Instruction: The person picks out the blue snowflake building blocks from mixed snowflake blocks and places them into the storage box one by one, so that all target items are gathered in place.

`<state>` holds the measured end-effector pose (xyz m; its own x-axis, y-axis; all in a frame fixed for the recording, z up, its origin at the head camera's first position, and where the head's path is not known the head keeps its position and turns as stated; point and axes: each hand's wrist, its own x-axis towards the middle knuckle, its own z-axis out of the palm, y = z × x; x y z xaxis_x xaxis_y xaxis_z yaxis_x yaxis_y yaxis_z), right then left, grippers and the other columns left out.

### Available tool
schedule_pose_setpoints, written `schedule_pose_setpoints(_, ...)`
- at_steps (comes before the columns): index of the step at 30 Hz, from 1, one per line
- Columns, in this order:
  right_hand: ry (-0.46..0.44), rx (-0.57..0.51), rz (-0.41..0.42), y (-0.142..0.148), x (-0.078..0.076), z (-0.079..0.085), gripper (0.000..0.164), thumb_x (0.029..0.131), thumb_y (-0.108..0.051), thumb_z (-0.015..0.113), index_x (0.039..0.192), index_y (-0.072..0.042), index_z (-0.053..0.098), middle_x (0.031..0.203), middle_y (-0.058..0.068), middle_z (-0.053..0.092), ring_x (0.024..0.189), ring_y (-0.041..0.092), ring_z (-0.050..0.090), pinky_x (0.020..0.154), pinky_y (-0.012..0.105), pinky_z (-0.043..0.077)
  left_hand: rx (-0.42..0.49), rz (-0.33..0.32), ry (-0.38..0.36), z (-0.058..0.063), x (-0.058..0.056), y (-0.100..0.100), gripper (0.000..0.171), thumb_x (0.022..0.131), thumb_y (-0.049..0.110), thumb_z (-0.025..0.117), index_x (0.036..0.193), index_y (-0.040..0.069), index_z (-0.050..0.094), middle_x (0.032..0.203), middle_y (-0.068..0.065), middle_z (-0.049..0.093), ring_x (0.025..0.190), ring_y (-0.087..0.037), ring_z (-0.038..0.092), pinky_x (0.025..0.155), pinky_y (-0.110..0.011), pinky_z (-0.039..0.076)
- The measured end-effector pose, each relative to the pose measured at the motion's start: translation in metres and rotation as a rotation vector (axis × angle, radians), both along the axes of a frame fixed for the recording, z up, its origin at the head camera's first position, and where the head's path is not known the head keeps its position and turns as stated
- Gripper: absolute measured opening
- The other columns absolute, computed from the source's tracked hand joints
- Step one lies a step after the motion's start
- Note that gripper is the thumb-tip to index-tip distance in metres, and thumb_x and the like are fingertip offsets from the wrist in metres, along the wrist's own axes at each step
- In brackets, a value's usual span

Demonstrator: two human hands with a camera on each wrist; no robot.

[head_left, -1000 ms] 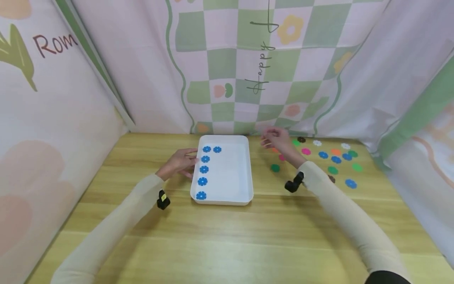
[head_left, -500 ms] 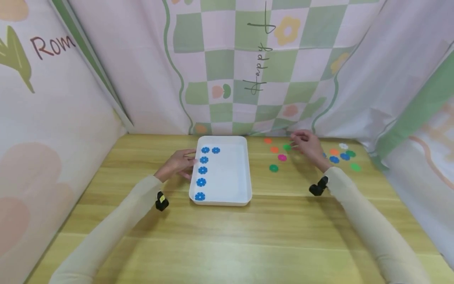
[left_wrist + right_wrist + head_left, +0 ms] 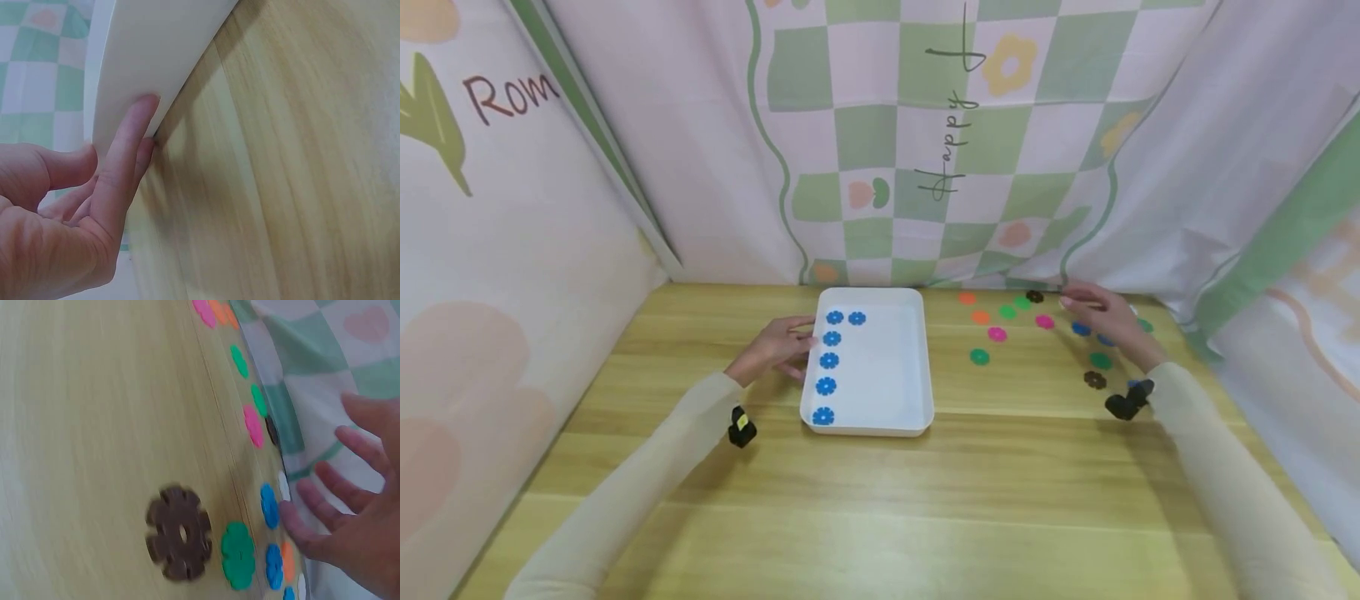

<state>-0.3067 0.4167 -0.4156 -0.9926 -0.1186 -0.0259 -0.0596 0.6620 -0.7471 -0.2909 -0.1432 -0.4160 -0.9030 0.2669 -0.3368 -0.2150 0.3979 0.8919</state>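
Observation:
A white tray (image 3: 880, 423) stands on the wooden table, with several blue notched discs (image 3: 829, 361) in a column along its left side and one more beside the top one. My left hand (image 3: 775, 343) rests against the tray's left wall; in the left wrist view its straight fingers (image 3: 125, 137) touch the wall and the thumb is near the rim. My right hand (image 3: 1097, 312) hovers over the loose discs at the right, fingers spread and holding nothing in the right wrist view. Below it are blue discs (image 3: 270, 506), a green disc (image 3: 238, 556) and a brown disc (image 3: 180, 532).
Left of my right hand lie orange (image 3: 981, 317), pink (image 3: 997, 334) and green discs (image 3: 979, 357). A patterned curtain (image 3: 917, 167) hangs along the table's back edge. More cloth (image 3: 490, 292) closes off the left side.
My right hand has moved right, from beside the tray to over the blue discs, uncovering orange, pink and green ones. My left hand has stayed at the tray's wall.

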Motion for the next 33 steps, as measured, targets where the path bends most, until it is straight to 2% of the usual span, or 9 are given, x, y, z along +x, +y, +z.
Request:
schedule_pose_setpoints(4,-0.049,0.019,0.016,0.015,0.004,-0.001,0.070,0.110,-0.041,0.052,0.164,-0.004,0.027,0.167,0.030,0.027,0.143,0.054,0.038,0.113,0.071,0.043,0.000,-0.002,-0.006,0.001,0.001,0.000,0.060,0.110,0.014,0.055,0.165,0.010,0.031,0.160,-0.029,0.043,0.138,-0.045,0.054,0.078,-0.040,0.069)
schedule_pose_setpoints(11,-0.057,0.093,0.065,0.035,0.001,-0.013,0.071,0.108,-0.029,0.061,0.160,0.006,0.028,0.159,0.038,0.031,0.138,0.060,0.038,0.114,0.075,0.037,0.010,0.000,-0.012,-0.002,0.000,-0.003,0.060,0.110,0.014,0.055,0.165,0.010,0.030,0.160,-0.029,0.042,0.140,-0.045,0.053,0.078,-0.040,0.069)
schedule_pose_setpoints(13,-0.052,0.110,0.085,0.041,-0.001,-0.021,0.068,0.106,-0.027,0.063,0.157,0.007,0.033,0.152,0.038,0.040,0.132,0.053,0.047,0.112,0.066,0.046,0.012,-0.002,-0.012,-0.003,0.000,-0.004,0.061,0.110,0.014,0.055,0.165,0.011,0.030,0.160,-0.029,0.042,0.139,-0.045,0.053,0.078,-0.040,0.069)
schedule_pose_setpoints(15,-0.038,0.112,0.104,0.046,-0.004,-0.030,0.064,0.105,-0.025,0.065,0.153,0.008,0.037,0.144,0.034,0.048,0.122,0.037,0.055,0.105,0.048,0.055,0.016,-0.003,-0.011,-0.003,0.000,-0.005,0.061,0.110,0.014,0.055,0.165,0.011,0.030,0.159,-0.029,0.043,0.138,-0.045,0.054,0.078,-0.040,0.069)
schedule_pose_setpoints(17,-0.014,0.097,0.116,0.052,-0.007,-0.038,0.060,0.105,-0.023,0.064,0.150,0.010,0.041,0.136,0.027,0.055,0.113,0.018,0.056,0.095,0.026,0.055,0.020,-0.003,-0.008,-0.003,0.000,-0.005,0.061,0.110,0.014,0.055,0.165,0.010,0.030,0.159,-0.029,0.044,0.137,-0.045,0.055,0.078,-0.040,0.069)
schedule_pose_setpoints(19,0.014,0.085,0.120,0.056,-0.010,-0.043,0.056,0.104,-0.022,0.066,0.147,0.009,0.046,0.131,0.019,0.060,0.108,0.005,0.053,0.088,0.014,0.050,0.023,-0.002,-0.005,-0.002,0.001,-0.005,0.060,0.110,0.013,0.055,0.165,0.010,0.031,0.158,-0.029,0.045,0.136,-0.045,0.056,0.078,-0.040,0.069)
schedule_pose_setpoints(25,0.063,0.057,0.162,0.056,-0.014,-0.047,0.052,0.103,-0.022,0.068,0.140,0.010,0.051,0.122,0.014,0.064,0.105,0.009,0.055,0.087,0.019,0.049,0.016,0.002,-0.014,-0.001,0.001,-0.005,0.060,0.110,0.013,0.054,0.165,0.010,0.030,0.158,-0.029,0.044,0.136,-0.045,0.056,0.078,-0.040,0.069)
schedule_pose_setpoints(30,0.043,0.127,0.100,0.054,-0.014,-0.044,0.045,0.102,-0.022,0.069,0.134,0.007,0.055,0.114,0.008,0.065,0.098,0.004,0.056,0.083,0.015,0.049,-0.009,0.011,-0.019,0.001,0.000,-0.002,0.060,0.110,0.015,0.054,0.165,0.012,0.031,0.157,-0.027,0.047,0.136,-0.043,0.057,0.077,-0.040,0.069)
schedule_pose_setpoints(33,0.038,0.165,0.099,0.045,-0.008,-0.035,0.042,0.102,-0.015,0.067,0.130,0.013,0.053,0.112,0.020,0.063,0.098,0.016,0.059,0.083,0.022,0.051,-0.018,0.006,-0.015,0.001,-0.001,0.000,0.059,0.110,0.015,0.055,0.165,0.012,0.032,0.155,-0.027,0.049,0.134,-0.043,0.059,0.077,-0.040,0.069)
